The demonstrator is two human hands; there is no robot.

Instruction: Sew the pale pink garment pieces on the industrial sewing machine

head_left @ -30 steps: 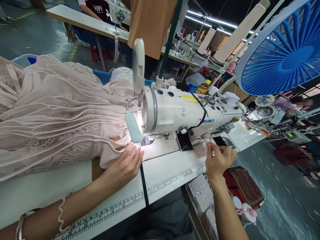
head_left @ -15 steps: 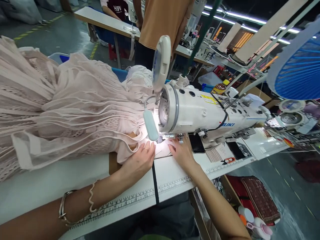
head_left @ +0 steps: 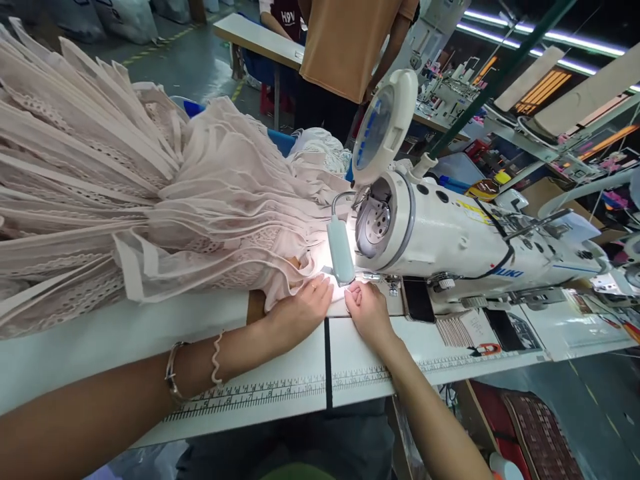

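Under the lit head of a white sewing machine (head_left: 430, 227), both hands work at a piece of pale pink fabric (head_left: 339, 293). My left hand (head_left: 305, 307) is closed on the fabric's near edge, left of the needle area. Close by on the right, my right hand (head_left: 367, 308) has its fingers curled in, pinching the fabric's right end. A small pale green lamp (head_left: 341, 252) hangs just above the fingertips and hides part of the needle area. Gathered pink garments (head_left: 215, 167) with lace strips heap to the left, joined to or touching the worked piece; which, I cannot tell.
A ruler tape (head_left: 270, 393) runs along the table's front edge. Right of my hands lie a dark phone (head_left: 419, 299), folded striped cloth (head_left: 454, 331) and orange-handled snips (head_left: 487, 349). A person in a brown shirt (head_left: 345, 47) stands behind the machine.
The camera view has shifted, so the machine sits further right. My right hand has drawn nearer my left, and its fingers have gone from spread on the fabric to curled in a pinch.
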